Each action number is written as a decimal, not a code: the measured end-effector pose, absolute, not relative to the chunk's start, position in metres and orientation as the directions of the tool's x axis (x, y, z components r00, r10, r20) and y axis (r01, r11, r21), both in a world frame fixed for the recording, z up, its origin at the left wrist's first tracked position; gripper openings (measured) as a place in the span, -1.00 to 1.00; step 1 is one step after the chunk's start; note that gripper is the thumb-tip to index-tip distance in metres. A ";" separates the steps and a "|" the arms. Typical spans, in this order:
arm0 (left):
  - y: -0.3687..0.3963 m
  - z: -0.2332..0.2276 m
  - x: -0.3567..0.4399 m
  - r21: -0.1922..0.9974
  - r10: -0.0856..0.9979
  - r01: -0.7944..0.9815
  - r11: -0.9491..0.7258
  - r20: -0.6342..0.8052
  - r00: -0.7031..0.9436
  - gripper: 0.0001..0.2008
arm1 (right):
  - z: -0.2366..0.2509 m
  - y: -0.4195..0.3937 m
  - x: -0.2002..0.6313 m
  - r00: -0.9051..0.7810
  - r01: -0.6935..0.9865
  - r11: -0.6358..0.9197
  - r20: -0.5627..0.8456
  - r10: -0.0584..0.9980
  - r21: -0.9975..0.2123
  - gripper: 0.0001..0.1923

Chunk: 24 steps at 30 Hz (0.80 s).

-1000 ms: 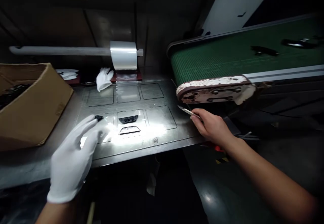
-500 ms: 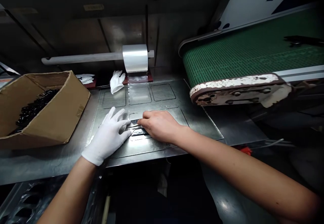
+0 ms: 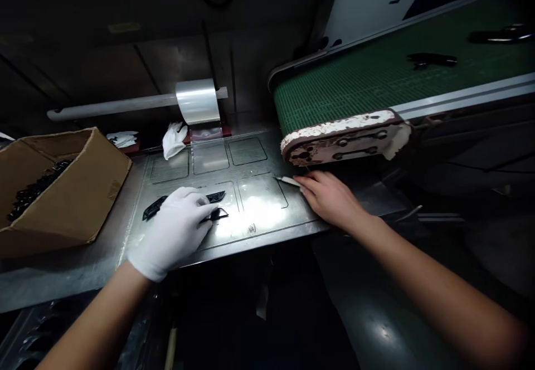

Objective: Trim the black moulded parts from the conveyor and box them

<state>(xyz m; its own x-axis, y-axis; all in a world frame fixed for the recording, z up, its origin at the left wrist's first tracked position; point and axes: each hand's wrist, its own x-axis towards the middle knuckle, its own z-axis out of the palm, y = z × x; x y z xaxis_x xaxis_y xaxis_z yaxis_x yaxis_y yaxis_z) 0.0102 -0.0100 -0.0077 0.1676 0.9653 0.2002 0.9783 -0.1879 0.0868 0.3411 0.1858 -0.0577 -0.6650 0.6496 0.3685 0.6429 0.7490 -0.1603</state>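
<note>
Dim metal bench (image 3: 267, 233), green belt (image 3: 376, 74) running alongside.
Gloved left hand (image 3: 175, 230) curling over black part (image 3: 215, 214); bare right hand (image 3: 330, 197) pinching blade (image 3: 288, 180), risking slipping and nicking.

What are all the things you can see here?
Small black plastic parts: three seen, black, on the metal plate by the gloved hand.
Shiny grey metal plate: one, on the bench.
Brown cardboard box: one, far left, black pieces inside.
Clear plastic film roll: one, on a grey bar at the back.
Loose white glove: one, behind the plate.
Green conveyor belt: one, right, carrying dark parts.
Thin pale blade tool: one, at the right fingertips.
Left hand: white glove, resting on the parts.
Right hand: bare, touching the tool.
</note>
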 end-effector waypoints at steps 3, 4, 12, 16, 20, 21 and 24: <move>0.000 -0.005 0.026 0.021 0.966 0.976 -0.218 0.146 0.213 -0.71 | -0.063 0.170 0.326 -0.620 0.613 0.754 0.446 0.645 -0.236 -0.61; 0.001 -0.005 0.027 0.009 0.965 0.976 -0.219 0.148 0.215 -0.71 | -0.063 0.161 0.325 -0.594 0.603 0.752 0.480 0.646 -0.265 -0.62; -0.055 -0.017 0.052 0.148 0.911 0.975 -0.168 0.401 0.097 -0.84 | -0.072 0.033 0.330 -0.469 0.181 0.525 0.396 0.789 -0.832 -0.79; -0.116 -0.048 0.086 0.320 0.767 0.939 -0.126 0.631 -0.112 -0.74 | -0.083 -0.036 0.279 -0.786 0.045 -0.348 -0.248 0.566 -0.936 -0.62; -0.171 -0.075 0.100 0.627 0.742 0.774 0.088 0.477 -0.471 -0.71 | -0.092 -0.075 0.238 -0.849 0.068 -0.585 -0.355 0.391 -0.808 -0.49; -0.184 -0.079 0.101 0.721 0.736 0.671 0.173 0.359 -0.574 -0.72 | -0.093 -0.080 0.234 -0.852 0.116 -0.573 -0.378 0.363 -0.811 -0.48; -0.220 -0.088 0.099 0.843 0.695 0.383 0.378 0.015 -0.719 -0.67 | -0.100 -0.087 0.221 -0.879 0.300 -0.357 -0.401 0.257 -0.885 -0.56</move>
<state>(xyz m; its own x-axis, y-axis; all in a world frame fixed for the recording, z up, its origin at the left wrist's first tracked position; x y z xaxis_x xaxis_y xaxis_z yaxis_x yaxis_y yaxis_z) 0.0990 -0.2197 -0.0881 -0.7192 0.6946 0.0153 0.3829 0.3780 0.8429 0.2209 -0.0866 -0.1003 -0.8791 0.2570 -0.4015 0.2999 -0.3567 -0.8848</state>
